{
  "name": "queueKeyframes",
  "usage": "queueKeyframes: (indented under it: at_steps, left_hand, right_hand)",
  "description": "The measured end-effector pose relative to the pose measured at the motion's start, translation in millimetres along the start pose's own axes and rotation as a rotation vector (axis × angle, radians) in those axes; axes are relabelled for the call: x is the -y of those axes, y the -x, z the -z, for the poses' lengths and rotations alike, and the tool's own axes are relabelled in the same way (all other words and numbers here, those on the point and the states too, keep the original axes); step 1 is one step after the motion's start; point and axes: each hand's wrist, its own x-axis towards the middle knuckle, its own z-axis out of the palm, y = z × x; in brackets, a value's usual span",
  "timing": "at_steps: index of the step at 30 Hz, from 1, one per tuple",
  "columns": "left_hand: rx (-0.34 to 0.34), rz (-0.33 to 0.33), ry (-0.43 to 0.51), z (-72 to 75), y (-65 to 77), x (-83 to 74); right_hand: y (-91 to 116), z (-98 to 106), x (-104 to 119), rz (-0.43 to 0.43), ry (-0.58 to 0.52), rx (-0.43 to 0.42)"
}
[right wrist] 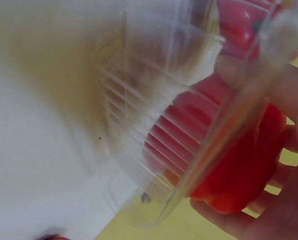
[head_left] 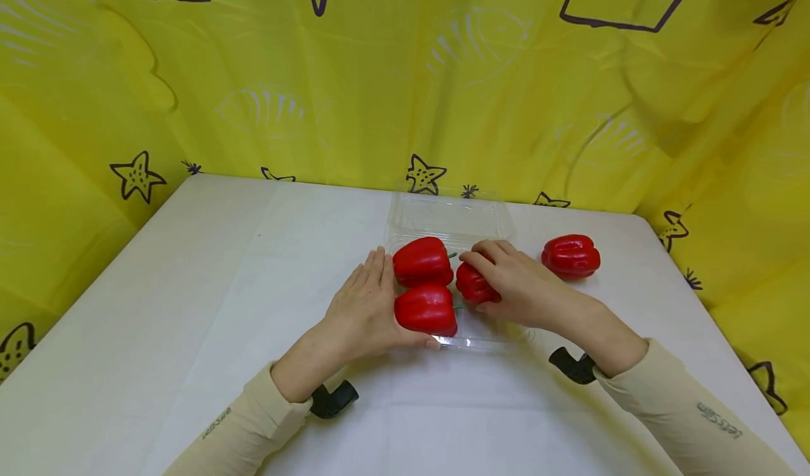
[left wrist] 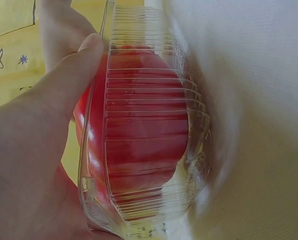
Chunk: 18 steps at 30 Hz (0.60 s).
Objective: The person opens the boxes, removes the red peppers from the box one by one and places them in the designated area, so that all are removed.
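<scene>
A clear plastic clamshell container (head_left: 471, 343) lies on the table with its lid folded back. Two red bell peppers rest side by side in its left part, a rear one (head_left: 422, 262) and a front one (head_left: 427, 311), green stems to the right. Along the container's left side lies my left hand (head_left: 363, 314), fingers straight, thumb stretched over the front rim. Through the ribbed wall (left wrist: 144, 107) in the left wrist view, red shows. My right hand (head_left: 522, 286) grips another red bell pepper (head_left: 474, 284) at the container's right part, its fingers curled over it.
One more red bell pepper (head_left: 571, 256) lies on the white table (head_left: 253, 272), right of the container. The clear lid (head_left: 451, 219) extends toward the back edge. A yellow curtain (head_left: 380, 75) with sea drawings hangs behind and at both sides.
</scene>
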Motion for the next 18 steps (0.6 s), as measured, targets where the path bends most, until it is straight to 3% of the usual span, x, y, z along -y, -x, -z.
queueKeyframes:
  at_steps: [18]
  left_hand:
    - [0.019,0.01,-0.005,-0.5,-1.6,0.5]
  right_hand:
    - [4.5,3.7,-4.4,0.051,-0.08,0.01]
